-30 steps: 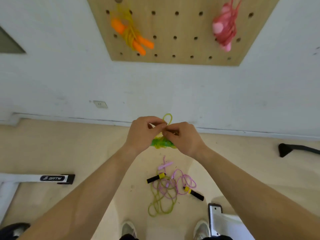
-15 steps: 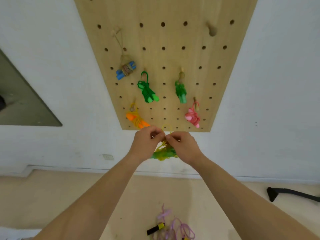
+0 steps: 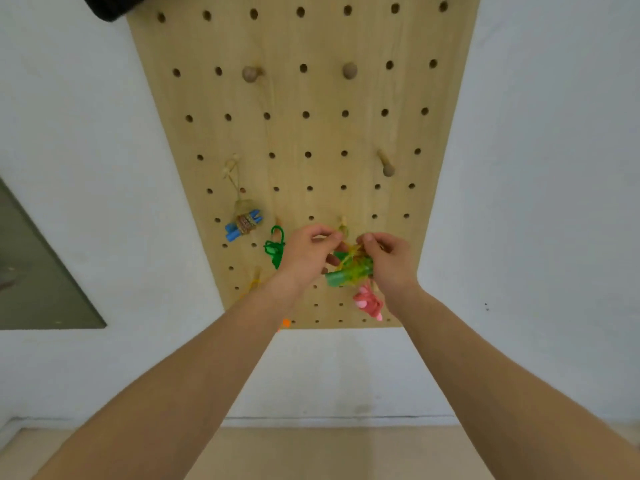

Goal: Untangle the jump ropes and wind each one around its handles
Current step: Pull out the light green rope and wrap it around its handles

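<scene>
Forearms rose from the lower edge of the view towards the wall, with a strip of floor (image 3: 311, 452) beneath them. The left hand (image 3: 304, 258) and the right hand (image 3: 388, 261) met in front of the pegboard (image 3: 311, 133). Each grip was closed in a pinch on the yellow-green cord of the wound bundle (image 3: 349, 270), whose green handles lay roughly level between the two palms. A short loop (image 3: 354, 250) of that cord stood up between the fingertips, just below a small peg (image 3: 343, 225).

Behind the hands hung other finished ropes: the pink bundle (image 3: 369, 301) just under the right wrist, the green bundle (image 3: 275, 247) beside the left hand, the blue-handled bundle (image 3: 242, 223) further left, and an orange scrap (image 3: 286, 322) showing past the left forearm. Higher up stood three bare pegs (image 3: 349, 70).

The likely step was hooking the loop over the small peg. The loop looked small and the fingers partly hid the peg, so it could miss and the bundle could fall. Since the pinch held only the cord, a tug might loosen the winding round the handles. The right wrist also sat close enough to the pink bundle to knock it from its peg
</scene>
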A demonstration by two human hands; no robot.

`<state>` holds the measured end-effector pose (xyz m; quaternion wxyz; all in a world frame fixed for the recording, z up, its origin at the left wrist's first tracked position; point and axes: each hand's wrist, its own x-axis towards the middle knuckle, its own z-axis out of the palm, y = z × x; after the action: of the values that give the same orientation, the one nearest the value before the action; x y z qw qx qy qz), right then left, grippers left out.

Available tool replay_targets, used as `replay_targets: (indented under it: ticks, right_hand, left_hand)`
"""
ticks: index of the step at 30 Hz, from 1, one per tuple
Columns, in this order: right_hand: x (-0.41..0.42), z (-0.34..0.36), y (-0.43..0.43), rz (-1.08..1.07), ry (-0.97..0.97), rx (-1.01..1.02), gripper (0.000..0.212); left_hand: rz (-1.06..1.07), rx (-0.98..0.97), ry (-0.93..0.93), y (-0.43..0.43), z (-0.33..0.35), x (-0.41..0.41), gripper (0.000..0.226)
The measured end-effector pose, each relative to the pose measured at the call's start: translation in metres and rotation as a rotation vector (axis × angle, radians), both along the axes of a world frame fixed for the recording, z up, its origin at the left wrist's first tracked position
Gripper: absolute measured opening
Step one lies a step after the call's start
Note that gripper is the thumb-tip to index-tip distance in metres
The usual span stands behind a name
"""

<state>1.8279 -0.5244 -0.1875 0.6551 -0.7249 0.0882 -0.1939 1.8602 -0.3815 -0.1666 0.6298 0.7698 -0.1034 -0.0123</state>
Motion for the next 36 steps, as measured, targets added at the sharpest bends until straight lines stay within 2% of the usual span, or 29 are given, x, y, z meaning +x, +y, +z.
replay_targets:
  ticks: [6, 13, 19, 24, 27, 30, 32, 36]
  right_hand:
    - [0.046, 0.045, -0.046, -0.120, -0.052, -0.014, 0.022]
    - [0.095, 0.054, -0.075, -0.216, -0.054, 0.061, 0.020]
    - [0.128, 0.058, -0.087, -0.138, 0.003, 0.113, 0.021]
    - [0.148, 0.056, -0.093, -0.064, 0.097, 0.037, 0.018]
    - [0.151, 0.055, -0.093, -0.048, 0.093, -0.002, 0.008]
    - [0.145, 0.049, -0.095, -0.075, 0.081, -0.051, 0.021]
    - [0.135, 0.045, -0.097, -0.129, 0.094, -0.182, 0.033]
    - [0.111, 0.040, -0.101, -0.185, 0.153, -0.499, 0.043]
  left_hand:
    - [-0.012, -0.001, -0.066, -0.055, 0.044, 0.049, 0.013]
    - [0.058, -0.052, -0.035, -0.101, 0.052, 0.096, 0.015]
    - [0.136, -0.039, -0.049, -0.116, 0.050, 0.127, 0.012]
    - [0.162, 0.121, -0.122, -0.119, 0.043, 0.150, 0.024]
    - [0.176, 0.215, -0.153, -0.120, 0.040, 0.154, 0.013]
    - [0.189, 0.272, -0.181, -0.114, 0.039, 0.149, 0.025]
    - [0.186, 0.358, -0.231, -0.103, 0.037, 0.141, 0.032]
    - [0.141, 0.679, -0.334, -0.072, 0.034, 0.120, 0.046]
